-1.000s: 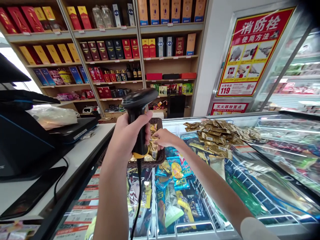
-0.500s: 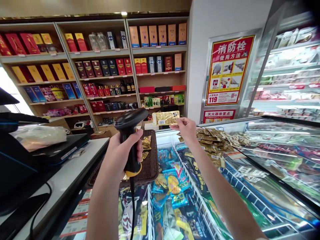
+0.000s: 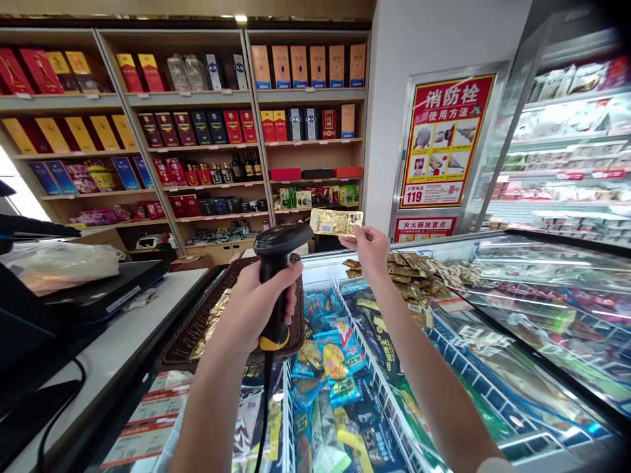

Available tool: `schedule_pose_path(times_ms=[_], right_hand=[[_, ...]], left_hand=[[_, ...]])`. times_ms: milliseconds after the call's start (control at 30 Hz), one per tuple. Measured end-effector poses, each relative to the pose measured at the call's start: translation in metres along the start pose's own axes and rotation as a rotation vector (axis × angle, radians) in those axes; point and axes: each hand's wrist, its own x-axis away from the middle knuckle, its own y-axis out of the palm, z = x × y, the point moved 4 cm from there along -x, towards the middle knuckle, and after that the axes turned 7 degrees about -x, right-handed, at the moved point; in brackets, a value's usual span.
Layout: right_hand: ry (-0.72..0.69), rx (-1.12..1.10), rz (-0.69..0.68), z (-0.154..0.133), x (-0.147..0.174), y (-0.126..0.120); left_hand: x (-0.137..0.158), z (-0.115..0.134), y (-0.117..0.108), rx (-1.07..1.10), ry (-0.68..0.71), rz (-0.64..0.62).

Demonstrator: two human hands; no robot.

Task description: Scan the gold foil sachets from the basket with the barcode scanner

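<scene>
My left hand (image 3: pixel 263 299) is wrapped round the handle of a black barcode scanner (image 3: pixel 280 243) with a yellow base and a cable hanging down. Between the thumb and fingers of my right hand (image 3: pixel 369 249) is a gold snack packet (image 3: pixel 337 222), its barcode facing me, in front of the scanner's head and to its right. Behind the left hand a brown woven basket (image 3: pixel 182 332) holds several gold packets (image 3: pixel 215 322), partly hidden by the hand. Beyond my right forearm lies a pile of similar gold packets (image 3: pixel 419 272) on the freezer's glass top.
Below my hands an open chest freezer holds blue ice-cream packs (image 3: pixel 335 358) between white wire dividers (image 3: pixel 374 374). A counter (image 3: pixel 113 358) with a black device and a plastic bag (image 3: pixel 59 263) stands left. Shelves of boxes (image 3: pixel 217 128) line the back; a fridge stands right.
My left hand and the scanner have shifted right, closer to the packet. My right hand with the packet has moved slightly right and up. The view has turned a little, showing more of the basket.
</scene>
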Motion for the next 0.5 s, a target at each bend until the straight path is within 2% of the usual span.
schedule_pose_path(times_ms=[167,500], right_hand=[[0.002,-0.001,0.021,-0.002,-0.0002,-0.0013],[-0.026,0.042,-0.032,-0.0011,-0.0012,-0.0027]], left_hand=[[-0.0008,-0.0031,0.0028,-0.014,-0.018,-0.013],[-0.0013,-0.004,0.0029,-0.032,-0.031,-0.016]])
